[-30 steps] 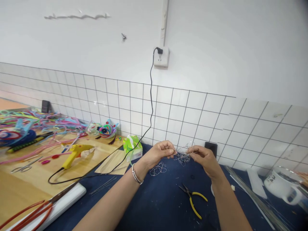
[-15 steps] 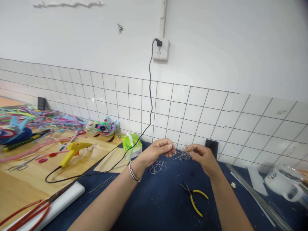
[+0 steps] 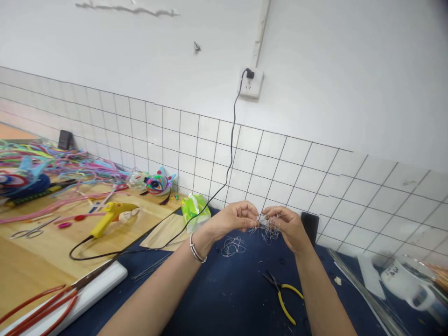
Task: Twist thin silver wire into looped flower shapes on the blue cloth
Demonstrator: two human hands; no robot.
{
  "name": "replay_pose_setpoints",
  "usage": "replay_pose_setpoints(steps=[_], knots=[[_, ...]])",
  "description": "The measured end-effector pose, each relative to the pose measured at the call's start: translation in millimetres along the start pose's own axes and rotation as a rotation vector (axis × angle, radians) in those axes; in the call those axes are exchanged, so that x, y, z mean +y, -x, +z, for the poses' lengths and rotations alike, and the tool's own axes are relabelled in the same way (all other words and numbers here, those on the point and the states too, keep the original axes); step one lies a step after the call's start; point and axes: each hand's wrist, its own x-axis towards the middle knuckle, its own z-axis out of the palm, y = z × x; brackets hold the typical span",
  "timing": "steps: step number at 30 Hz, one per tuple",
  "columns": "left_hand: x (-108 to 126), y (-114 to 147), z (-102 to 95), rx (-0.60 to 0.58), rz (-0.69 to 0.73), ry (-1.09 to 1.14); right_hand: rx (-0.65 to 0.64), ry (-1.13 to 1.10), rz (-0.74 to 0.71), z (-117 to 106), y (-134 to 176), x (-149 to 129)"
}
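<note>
A tangle of thin silvery wire [image 3: 269,231] is held up over the dark blue mat, between my two hands. My right hand [image 3: 285,224] is closed around its right side, with loops sticking out past the fingers. At the left edge of the tangle, the thumb and fingertips of my left hand [image 3: 241,217] pinch the wire. A second loose bundle of thin wire [image 3: 233,246] lies on the mat below my left hand. Pliers with yellow handles [image 3: 285,298] rest half open on the mat, near my right forearm.
On the left lie a yellow glue gun [image 3: 108,219] with its black cord, small scissors [image 3: 33,232] and red-handled shears [image 3: 66,298]. A green tissue pack [image 3: 195,210] stands behind. To the right are straight wires [image 3: 364,291] and a white mug [image 3: 408,282].
My hands have come closer together at the tangle, the left moving in from the side. The camera view has shifted slightly; the pliers and loose bundle stay where they lie.
</note>
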Motion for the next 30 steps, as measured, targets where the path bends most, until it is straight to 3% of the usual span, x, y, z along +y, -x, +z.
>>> replay_pose_setpoints(steps=[11,21,30], knots=[[16.6,9.9,-7.5,0.044,0.059,0.004,0.128,-0.075,-0.081,32.6,-18.8,-2.4],[10.7,6.9,-24.3,0.064,0.084,-0.461,0.12,-0.118,-0.12,25.1,-14.4,22.5],[14.6,9.6,-29.2,0.107,0.111,-0.857,0.013,-0.087,-0.081,12.0,-13.3,17.5]])
